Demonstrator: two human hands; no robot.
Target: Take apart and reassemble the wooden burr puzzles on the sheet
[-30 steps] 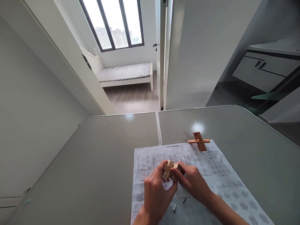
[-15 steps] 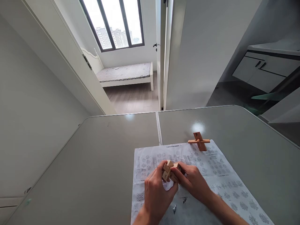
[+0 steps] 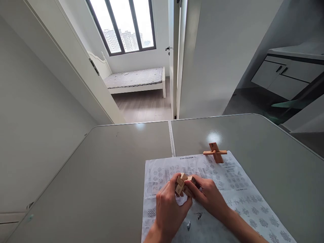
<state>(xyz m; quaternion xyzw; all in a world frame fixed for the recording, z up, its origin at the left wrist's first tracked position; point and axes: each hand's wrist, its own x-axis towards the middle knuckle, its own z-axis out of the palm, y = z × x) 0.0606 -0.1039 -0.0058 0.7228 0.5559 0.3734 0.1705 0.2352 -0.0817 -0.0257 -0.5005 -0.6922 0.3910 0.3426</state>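
Between my two hands is a wooden interlocking puzzle (image 3: 180,185) made of several light blocks, some marked with dark characters. My left hand (image 3: 169,206) is closed around its left and lower side, with the thumb underneath. On the right side, my right hand (image 3: 208,195) pinches the puzzle with thumb and fingers. Parts of the blocks are hidden behind the fingers. Below the hands lies a printed instruction sheet (image 3: 243,199) with rows of small drawings of shapes. A second wooden puzzle (image 3: 214,153), cross-shaped and more reddish, stands at the sheet's far right edge.
The grey table (image 3: 101,182) has a pale seam (image 3: 171,138) running away from me. Two small dark, shiny marks or bits (image 3: 188,225) show on the sheet near me. Past the table are a doorway, a bed (image 3: 136,78) and a white cabinet (image 3: 286,72).
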